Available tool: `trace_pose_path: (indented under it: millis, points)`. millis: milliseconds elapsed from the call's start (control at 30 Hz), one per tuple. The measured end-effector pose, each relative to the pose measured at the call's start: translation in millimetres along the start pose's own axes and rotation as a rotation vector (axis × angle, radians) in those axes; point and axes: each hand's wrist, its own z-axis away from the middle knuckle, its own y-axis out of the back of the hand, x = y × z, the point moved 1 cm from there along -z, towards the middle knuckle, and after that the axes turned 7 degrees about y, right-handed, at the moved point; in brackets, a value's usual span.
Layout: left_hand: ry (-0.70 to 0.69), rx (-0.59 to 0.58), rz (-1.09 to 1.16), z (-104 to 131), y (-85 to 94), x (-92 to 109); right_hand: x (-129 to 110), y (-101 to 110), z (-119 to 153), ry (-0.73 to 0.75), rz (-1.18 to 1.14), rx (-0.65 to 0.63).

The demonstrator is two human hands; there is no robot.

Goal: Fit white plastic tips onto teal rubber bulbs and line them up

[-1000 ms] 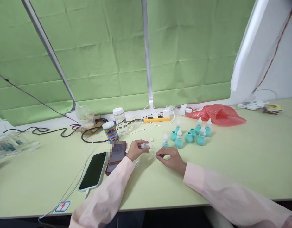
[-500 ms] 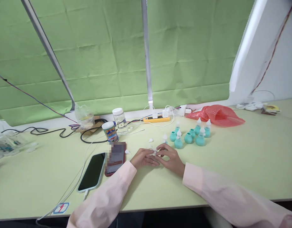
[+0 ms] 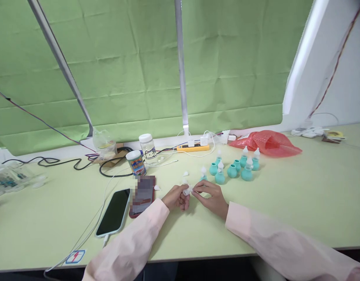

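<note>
Between the fingers of my left hand (image 3: 177, 197) is a small clear plastic nozzle (image 3: 186, 191), its wide end towards the left. My right hand (image 3: 211, 196) pinches the narrow end of this nozzle with thumb and fingertips. Just beyond my hands, small whitish pieces (image 3: 186, 173) lie on the table. To the right stand several teal squeeze bulbs of nasal aspirators; one bulb (image 3: 220, 178) carries a nozzle with a white tip, while another bulb (image 3: 232, 171) has an uncovered mouth. A further white piece (image 3: 157, 187) rests left of my left hand.
Left of my hands lie a red-cased phone (image 3: 141, 197) and a phone with a cable (image 3: 114, 212). Behind them stand a printed can (image 3: 136, 163) and a clear jar (image 3: 148, 150). A yellow power strip (image 3: 193, 148) and red plastic bag (image 3: 268, 143) line the back.
The left fingers have curled in and the nozzle now shows between both hands, wide end to the left. My right hand has stayed nearly in place.
</note>
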Motion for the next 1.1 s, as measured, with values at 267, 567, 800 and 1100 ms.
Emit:
trace_pose_path:
  millis: [267, 567, 800, 1100]
  points:
    - [0.0, 0.019, 0.012, 3.4, 0.1, 0.3, 0.0, -1.5, 2.2, 0.045, 0.037, -0.016]
    - [0.039, 0.029, 0.028, 4.1, -1.2, 0.7, 2.3, -1.7, 5.0, 0.2, 0.201, -0.064]
    - [0.047, 0.078, -0.026, 1.1, 0.2, -3.0, -0.4, 0.0, 3.3, 0.266, 0.355, -0.21]
    - [0.015, 0.039, -0.031, 2.9, -1.4, -1.9, -3.1, -1.0, -0.1, -0.234, -0.188, 0.009]
